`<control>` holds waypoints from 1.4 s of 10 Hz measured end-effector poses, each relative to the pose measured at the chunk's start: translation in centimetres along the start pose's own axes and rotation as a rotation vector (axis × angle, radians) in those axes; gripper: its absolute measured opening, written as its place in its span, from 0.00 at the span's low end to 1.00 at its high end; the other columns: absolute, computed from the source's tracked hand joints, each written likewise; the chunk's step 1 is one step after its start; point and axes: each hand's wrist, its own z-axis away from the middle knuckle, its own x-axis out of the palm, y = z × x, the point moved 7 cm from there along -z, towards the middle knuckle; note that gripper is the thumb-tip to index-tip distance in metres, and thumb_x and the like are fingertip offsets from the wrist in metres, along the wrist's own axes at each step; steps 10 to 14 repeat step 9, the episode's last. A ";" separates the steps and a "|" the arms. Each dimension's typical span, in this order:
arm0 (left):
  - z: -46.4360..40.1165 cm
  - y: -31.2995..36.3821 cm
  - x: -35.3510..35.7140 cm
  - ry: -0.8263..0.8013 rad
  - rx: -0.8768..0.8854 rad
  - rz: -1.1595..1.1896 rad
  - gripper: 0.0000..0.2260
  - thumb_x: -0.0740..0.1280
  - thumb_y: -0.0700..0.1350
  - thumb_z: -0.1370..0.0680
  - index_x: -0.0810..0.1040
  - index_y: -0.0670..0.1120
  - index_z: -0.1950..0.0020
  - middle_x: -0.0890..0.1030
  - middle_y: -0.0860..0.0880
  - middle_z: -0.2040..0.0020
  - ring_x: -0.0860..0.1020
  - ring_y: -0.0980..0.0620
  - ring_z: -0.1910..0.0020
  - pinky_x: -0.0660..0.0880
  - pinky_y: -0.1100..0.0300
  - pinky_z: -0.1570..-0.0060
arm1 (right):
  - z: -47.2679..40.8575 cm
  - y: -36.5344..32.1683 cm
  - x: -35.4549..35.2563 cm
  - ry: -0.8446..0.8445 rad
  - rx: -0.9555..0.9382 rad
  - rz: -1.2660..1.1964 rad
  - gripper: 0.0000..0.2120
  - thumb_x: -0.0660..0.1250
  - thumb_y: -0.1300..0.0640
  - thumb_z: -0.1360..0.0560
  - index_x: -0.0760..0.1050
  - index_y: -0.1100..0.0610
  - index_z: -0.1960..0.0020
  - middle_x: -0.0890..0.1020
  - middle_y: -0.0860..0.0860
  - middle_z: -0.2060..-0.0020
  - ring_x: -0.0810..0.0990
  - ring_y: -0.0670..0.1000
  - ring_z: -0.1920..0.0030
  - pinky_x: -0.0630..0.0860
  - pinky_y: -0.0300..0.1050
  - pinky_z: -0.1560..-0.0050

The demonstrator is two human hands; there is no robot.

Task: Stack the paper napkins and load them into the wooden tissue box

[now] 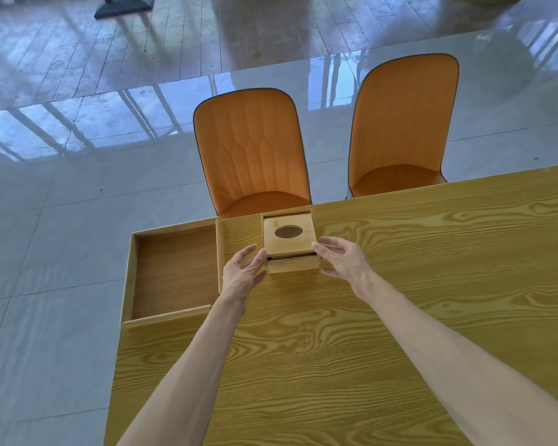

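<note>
A square wooden tissue box (290, 262) stands near the table's far edge. Its lid (289, 235), with an oval hole, sits on top with a thin dark gap along the front edge. My left hand (244, 272) touches the box's left front corner with its fingertips, fingers spread. My right hand (342, 257) touches the right front corner at the lid's edge, fingers also apart. Neither hand wraps around the box. No paper napkins show anywhere; the box's inside is hidden.
A shallow wooden tray (174, 272) lies at the table's left end, overhanging its edge. The wood-grain table (384, 333) stretches right and toward me. Two orange chairs (252, 152) (403, 123) stand behind the far edge on a glossy tiled floor.
</note>
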 end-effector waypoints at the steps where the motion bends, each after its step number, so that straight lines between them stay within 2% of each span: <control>1: -0.2 -0.5 -0.1 0.013 0.003 -0.004 0.20 0.75 0.44 0.26 0.78 0.47 0.36 0.85 0.45 0.44 0.83 0.50 0.44 0.80 0.54 0.45 | 0.0 0.3 -0.1 0.033 0.002 0.004 0.23 0.75 0.52 0.28 0.77 0.57 0.35 0.83 0.50 0.44 0.81 0.50 0.42 0.82 0.53 0.44; 3: -0.7 -1.0 -0.3 0.042 0.020 -0.021 0.19 0.75 0.42 0.27 0.78 0.47 0.36 0.85 0.49 0.47 0.83 0.51 0.45 0.80 0.53 0.45 | -0.7 0.8 -0.1 0.071 -0.005 0.010 0.19 0.76 0.57 0.28 0.78 0.56 0.39 0.85 0.49 0.48 0.83 0.49 0.45 0.83 0.50 0.47; 6: -1.0 -0.9 -0.1 0.041 0.062 -0.132 0.18 0.74 0.41 0.25 0.78 0.47 0.36 0.83 0.49 0.44 0.81 0.51 0.45 0.79 0.50 0.42 | -1.4 1.1 0.0 0.107 -0.035 0.065 0.16 0.75 0.58 0.27 0.78 0.54 0.41 0.84 0.50 0.48 0.83 0.50 0.46 0.84 0.48 0.51; 7: -0.7 -0.1 0.2 -0.013 0.046 -0.269 0.15 0.71 0.45 0.22 0.77 0.48 0.36 0.82 0.46 0.42 0.81 0.48 0.44 0.78 0.48 0.41 | -1.3 0.7 -0.1 0.109 -0.050 0.161 0.16 0.74 0.57 0.26 0.78 0.56 0.39 0.84 0.51 0.46 0.83 0.50 0.47 0.84 0.49 0.51; 9: -0.2 1.4 0.6 -0.176 -0.034 -0.714 0.21 0.66 0.52 0.20 0.70 0.50 0.28 0.77 0.46 0.35 0.77 0.47 0.40 0.75 0.53 0.45 | 0.7 -2.1 0.4 0.034 0.016 0.742 0.23 0.62 0.44 0.20 0.71 0.55 0.29 0.81 0.53 0.42 0.84 0.55 0.53 0.81 0.52 0.46; 14: -0.2 1.4 0.6 -0.176 -0.034 -0.714 0.21 0.66 0.52 0.20 0.70 0.50 0.28 0.77 0.46 0.35 0.77 0.47 0.40 0.75 0.53 0.45 | 0.7 -2.1 0.4 0.034 0.016 0.742 0.23 0.62 0.44 0.20 0.71 0.55 0.29 0.81 0.53 0.42 0.84 0.55 0.53 0.81 0.52 0.46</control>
